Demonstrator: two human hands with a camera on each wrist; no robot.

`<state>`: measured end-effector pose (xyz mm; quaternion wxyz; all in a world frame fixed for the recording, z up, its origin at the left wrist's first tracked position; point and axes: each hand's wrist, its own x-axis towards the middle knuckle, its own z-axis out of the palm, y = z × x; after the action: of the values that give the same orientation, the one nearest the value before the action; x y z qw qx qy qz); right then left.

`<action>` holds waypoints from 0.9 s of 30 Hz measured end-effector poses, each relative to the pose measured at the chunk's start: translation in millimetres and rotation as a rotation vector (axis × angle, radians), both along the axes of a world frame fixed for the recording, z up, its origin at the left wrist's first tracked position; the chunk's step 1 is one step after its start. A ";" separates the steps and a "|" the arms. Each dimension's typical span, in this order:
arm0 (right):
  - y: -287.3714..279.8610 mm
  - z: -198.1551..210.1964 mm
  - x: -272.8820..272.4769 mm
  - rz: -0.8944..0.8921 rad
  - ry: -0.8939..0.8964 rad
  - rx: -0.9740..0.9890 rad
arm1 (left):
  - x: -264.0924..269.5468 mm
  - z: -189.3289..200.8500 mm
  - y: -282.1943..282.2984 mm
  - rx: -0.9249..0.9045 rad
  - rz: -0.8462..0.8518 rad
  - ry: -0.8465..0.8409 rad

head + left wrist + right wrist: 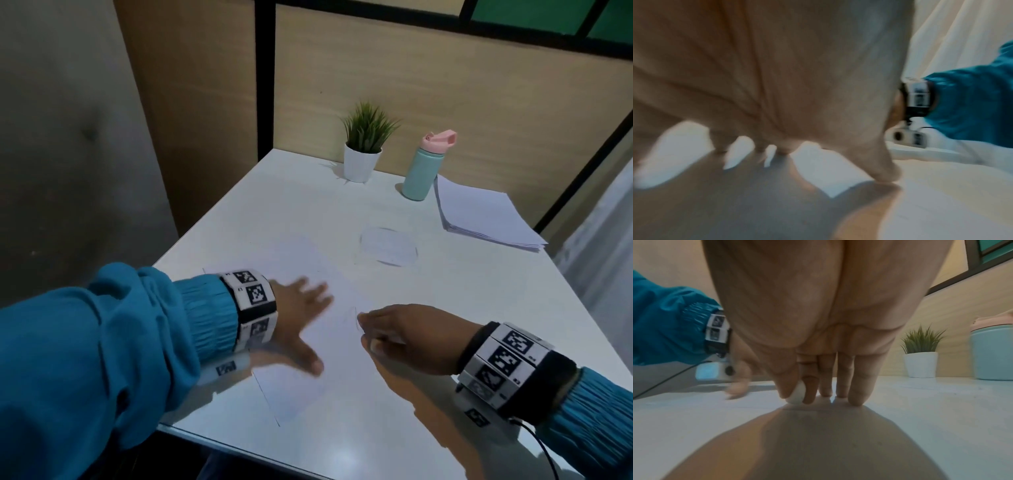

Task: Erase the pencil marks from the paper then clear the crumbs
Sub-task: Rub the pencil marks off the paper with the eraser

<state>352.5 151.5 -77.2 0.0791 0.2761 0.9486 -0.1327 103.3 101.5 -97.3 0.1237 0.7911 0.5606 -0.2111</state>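
**Eraser on the sheet, left hand pinning it**

At the lower centre of the head view, the right hand point(411, 337) pinches a white eraser point(796, 395) between thumb and forefinger, its tip down on the paper point(308, 387). The left hand point(298, 318) lies flat with spread fingers on the sheet's left part. Faint pencil marks point(356, 320) show just beside the right fingertips. Crumbs are too small to tell. A potted plant point(363, 144) and water bottle point(424, 168) stand at the upper centre on the white table point(479, 308).

no legible text, brand or number anywhere; wrist bands point(251, 308) carry only black-and-white square code markers, tiny characters beside them too blurred to read.
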 end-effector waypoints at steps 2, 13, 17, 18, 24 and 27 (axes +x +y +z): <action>1.3 0.0 0.2 -0.016 -0.011 -0.014 | -15.6 4.9 9.5 0.043 0.215 0.054; 2.6 -4.1 0.2 -0.019 0.008 0.022 | -1.9 12.9 14.9 0.078 0.217 0.103; 1.4 -7.0 0.8 0.013 0.039 0.062 | 21.8 18.8 3.5 0.007 -0.163 -0.115; 1.2 -7.3 1.2 0.013 0.043 0.065 | 26.9 17.9 -1.4 -0.047 -0.173 -0.132; 0.4 -5.9 0.1 -0.019 0.029 0.049 | 6.3 10.9 15.9 0.199 0.306 -0.014; 0.3 -8.7 1.3 -0.025 0.038 0.059 | 8.4 13.8 -0.3 0.033 -0.109 -0.062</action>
<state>353.8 151.8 -86.0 0.0513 0.2876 0.9499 -0.1108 111.7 101.3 -83.5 0.1162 0.8286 0.5158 -0.1837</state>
